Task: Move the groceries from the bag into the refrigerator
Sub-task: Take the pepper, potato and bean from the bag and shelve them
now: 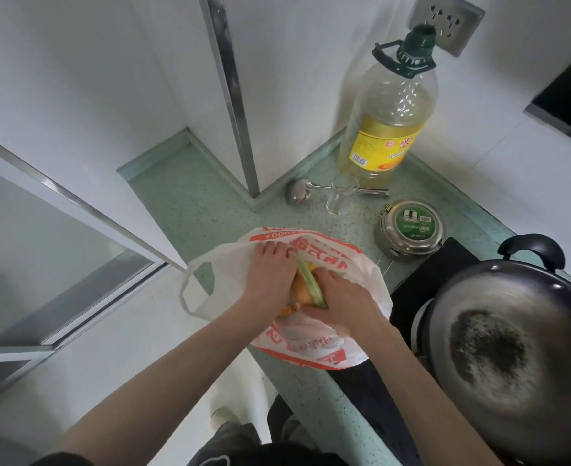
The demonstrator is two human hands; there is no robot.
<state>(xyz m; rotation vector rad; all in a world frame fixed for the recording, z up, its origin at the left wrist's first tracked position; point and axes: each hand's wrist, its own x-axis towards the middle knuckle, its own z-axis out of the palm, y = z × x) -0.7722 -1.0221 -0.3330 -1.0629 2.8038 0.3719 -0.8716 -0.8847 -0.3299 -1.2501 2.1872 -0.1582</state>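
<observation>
A white plastic bag point(324, 250) with red print lies open on the green counter point(190, 196). Both my hands are inside its mouth. My left hand point(270, 274) rests palm down on a round yellow-orange fruit or vegetable point(302, 292). My right hand point(341, 297) lies beside it, its fingers touching a long pale green stalk point(307, 277) that runs between the two hands. Whether either hand grips its item is hidden by the fingers. More produce deeper in the bag is hidden.
A large oil bottle point(388, 105) stands at the back, with a metal ladle point(299, 193) and a clear glass point(341, 196) before it. A round steel tin point(410, 227) sits right of the bag. A dark wok point(509, 351) fills the right side.
</observation>
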